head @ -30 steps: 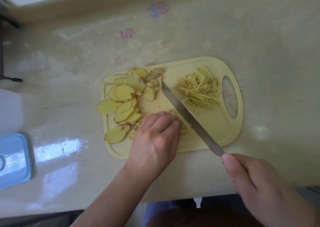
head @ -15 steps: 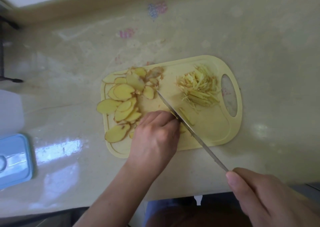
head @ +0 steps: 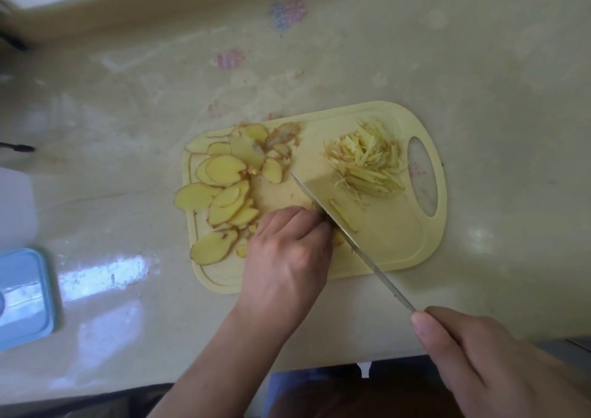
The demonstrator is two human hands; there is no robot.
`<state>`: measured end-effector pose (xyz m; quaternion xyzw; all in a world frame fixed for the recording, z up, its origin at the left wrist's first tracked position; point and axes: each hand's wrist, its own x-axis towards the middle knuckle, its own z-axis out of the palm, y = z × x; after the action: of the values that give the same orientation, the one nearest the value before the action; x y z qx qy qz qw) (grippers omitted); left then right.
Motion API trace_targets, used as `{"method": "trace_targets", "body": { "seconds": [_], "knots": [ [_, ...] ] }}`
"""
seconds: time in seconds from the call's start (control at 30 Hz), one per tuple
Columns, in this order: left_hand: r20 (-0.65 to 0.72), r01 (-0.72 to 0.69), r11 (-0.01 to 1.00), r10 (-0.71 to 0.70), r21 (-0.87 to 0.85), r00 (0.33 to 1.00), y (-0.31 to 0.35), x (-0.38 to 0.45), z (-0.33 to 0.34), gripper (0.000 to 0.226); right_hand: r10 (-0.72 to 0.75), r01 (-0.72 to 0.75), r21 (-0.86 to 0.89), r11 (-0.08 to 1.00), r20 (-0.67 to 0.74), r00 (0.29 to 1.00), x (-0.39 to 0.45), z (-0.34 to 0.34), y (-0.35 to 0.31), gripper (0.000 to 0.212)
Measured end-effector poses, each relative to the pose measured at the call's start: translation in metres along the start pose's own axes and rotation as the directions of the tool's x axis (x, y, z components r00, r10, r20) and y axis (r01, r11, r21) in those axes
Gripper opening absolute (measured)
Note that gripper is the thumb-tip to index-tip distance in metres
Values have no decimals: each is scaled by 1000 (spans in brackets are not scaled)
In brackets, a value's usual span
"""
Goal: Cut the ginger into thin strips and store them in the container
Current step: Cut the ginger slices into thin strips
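a blue container lid [head: 24, 296] sits at the counter's left edge, bare counter between it and the cutting board [head: 393, 245]. ginger slices [head: 224, 190] fill the board's left; the left hand [head: 287, 258], knuckles curled, pins ginger against the knife [head: 348, 235]. ginger strips [head: 367, 165] lie by the handle hole; the right hand [head: 486, 363] grips the knife handle off the counter's front edge

Pale yellow ginger slices [head: 224, 190], thin and oval with brown skin at the edges, lie overlapped in a loose heap on the left half of the yellow cutting board [head: 396, 251]. A pile of thin ginger strips [head: 367, 162] sits on the board's right side, just beside its handle hole. One fresh strip [head: 343, 214] lies alone against the knife [head: 339, 226] blade. A blue container [head: 22, 296] sits at the table's left edge, well apart.
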<state>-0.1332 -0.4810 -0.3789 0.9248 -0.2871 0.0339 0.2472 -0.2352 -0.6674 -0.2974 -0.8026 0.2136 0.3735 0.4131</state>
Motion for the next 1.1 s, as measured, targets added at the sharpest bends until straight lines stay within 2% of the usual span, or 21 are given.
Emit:
{"method": "trace_targets", "body": {
  "seconds": [0.03, 0.07, 0.1, 0.17, 0.27, 0.37, 0.43, 0.47, 0.5, 0.6, 0.63, 0.7, 0.8, 0.83, 0.87, 0.93, 1.0, 1.1],
  "knots": [
    [2, 3, 1000, -3, -1, 1000, 1, 0, 0, 10, -83, 82, -24, 996, -20, 996, 4, 0, -2, 92],
    [6, 4, 1000, -4, -2, 1000, 1, 1, 0, 10, -194, 181, -116, 977, -113, 974, 10, -1, 3, 81],
    [9, 5, 1000, -5, -3, 1000, 1, 1, 0, 10, -260, 226, -188, 956, -179, 949, 13, 0, -2, 81],
    [22, 6, 1000, -6, -12, 1000, 0, 0, 0, 8, -220, 209, -77, 975, -166, 961, 15, 1, -2, 77],
    [28, 11, 1000, -10, -11, 1000, 0, 0, 0, 7, -212, 201, -76, 977, -186, 959, 15, 1, 9, 73],
    [23, 17, 1000, -17, -4, 1000, 4, 1, -1, 7, -179, 177, -30, 984, -191, 965, 8, 0, 7, 87],
    [12, 17, 1000, -17, -14, 1000, 6, -1, -2, 9, -220, 214, -50, 975, -263, 939, 2, 0, 2, 93],
    [4, 17, 1000, -16, -17, 1000, 6, -3, -1, 8, -191, 197, -7, 980, -275, 942, 1, 2, -1, 98],
    [-3, 18, 1000, -19, -20, 1000, 6, -5, -1, 7, -197, 204, 4, 979, -250, 948, 0, 3, -2, 101],
    [-9, 35, 999, -35, -29, 999, 4, -8, 1, 6, -249, 217, -136, 967, -303, 920, -4, 5, -3, 78],
    [-4, 38, 999, -38, -29, 999, 4, -7, 1, 6, -270, 226, -179, 958, -284, 920, -3, 4, -4, 77],
    [13, 41, 999, -41, -15, 999, 3, -5, 0, 7, -239, 229, -73, 971, -225, 944, -1, -1, -13, 78],
    [28, 45, 999, -45, 4, 999, 3, -2, -2, 8, -281, 232, -192, 954, -293, 914, -4, 3, -4, 78],
    [26, 46, 999, -46, 1, 999, 3, -2, -2, 9, -273, 221, -188, 957, -329, 904, -5, 2, -7, 77],
    [21, 47, 999, -47, -4, 999, 3, -1, -2, 9, -263, 221, -167, 961, -305, 915, -5, 4, -6, 78],
    [10, 47, 999, -46, -16, 999, 4, -1, -2, 8, -298, 232, -219, 948, -344, 890, 2, 5, -3, 83],
    [-1, 43, 999, -43, -21, 999, 4, -1, -1, 7, -209, 187, -106, 977, -269, 940, 10, 4, -2, 88],
    [-2, 43, 999, -43, -18, 999, 4, -3, 0, 7, -228, 221, -54, 974, -213, 950, 20, 8, 6, 83]
  ]
}}
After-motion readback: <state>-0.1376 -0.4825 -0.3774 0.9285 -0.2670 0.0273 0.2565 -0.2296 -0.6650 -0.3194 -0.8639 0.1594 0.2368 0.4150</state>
